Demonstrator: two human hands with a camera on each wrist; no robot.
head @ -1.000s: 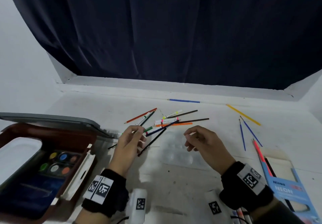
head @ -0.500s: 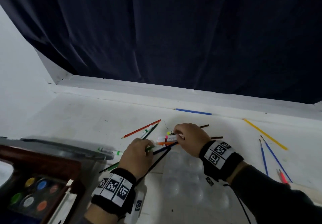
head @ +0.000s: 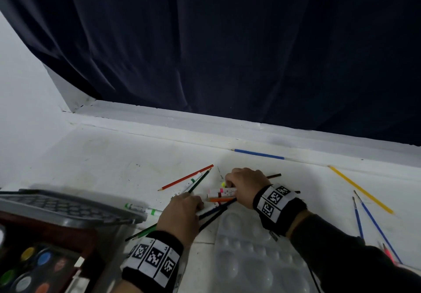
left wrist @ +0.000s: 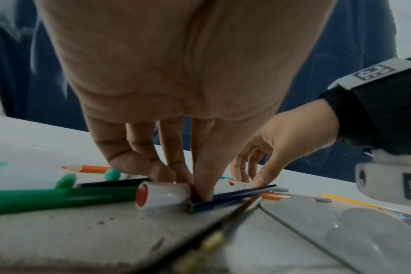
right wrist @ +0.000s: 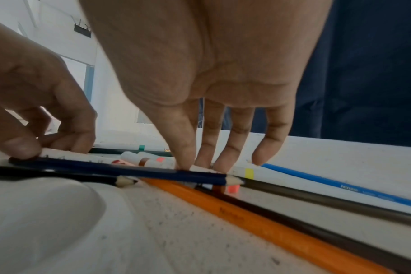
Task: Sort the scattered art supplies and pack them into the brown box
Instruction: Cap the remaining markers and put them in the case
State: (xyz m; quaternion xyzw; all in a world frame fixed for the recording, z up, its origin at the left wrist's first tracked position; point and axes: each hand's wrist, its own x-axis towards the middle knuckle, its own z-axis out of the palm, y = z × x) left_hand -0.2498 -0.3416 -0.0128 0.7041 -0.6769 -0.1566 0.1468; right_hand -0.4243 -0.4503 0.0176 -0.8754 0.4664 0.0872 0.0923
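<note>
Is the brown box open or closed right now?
Open. The brown box shows round paint pots inside, and its grey lid is swung up behind them.

Head high; wrists low, close.

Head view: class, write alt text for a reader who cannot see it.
Both hands, left hand and right hand, press down on a heap of coloured pencils and markers on a white table. An open brown box with paints sits at the left; a clear palette lies near.
</note>
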